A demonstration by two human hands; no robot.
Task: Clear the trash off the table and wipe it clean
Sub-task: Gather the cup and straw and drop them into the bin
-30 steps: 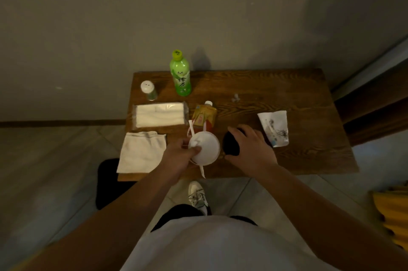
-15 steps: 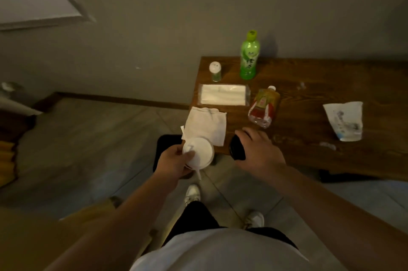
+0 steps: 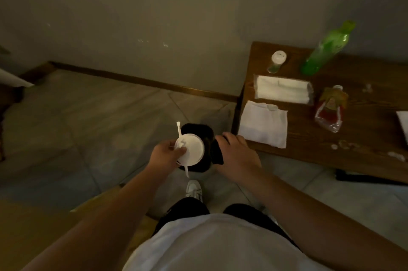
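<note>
While I stand at the table's corner with both hands loaded, this is how things lie:

Left hand [image 3: 165, 156]: closed around a white disposable cup [image 3: 191, 146], its lid facing up at me, with a white straw [image 3: 179, 131] poking out past the rim on both sides.

Right hand [image 3: 237, 156]: wrapped over a dark object [image 3: 217, 153] (too dim to name; it reads as a black cup or lid), held just off the table's near corner.

Bin: a black trash bin [image 3: 197, 127] sits on the floor just beside the table leg, directly under the cup; most of its mouth is hidden by what I hold.

Table [image 3: 320, 147]: still carries a folded white cloth [image 3: 263, 126] at the near corner, a tissue pack [image 3: 283, 89] behind it, a red sauce pouch [image 3: 330, 108], a green bottle [image 3: 324, 50], a small white-capped jar [image 3: 277, 62], plus crumbs and pale scraps [image 3: 396, 156] along the near edge.

Step, as I judge it: dropping the first trash; wiping has not begun.

Risk: the straw sits loose and could slide out onto the floor as I let go.

Risk: if the cup holds liquid, a tilted drop could splash the tiles.

Risk: the bin is nearly invisible in this light, so a release off centre could miss it.
</note>
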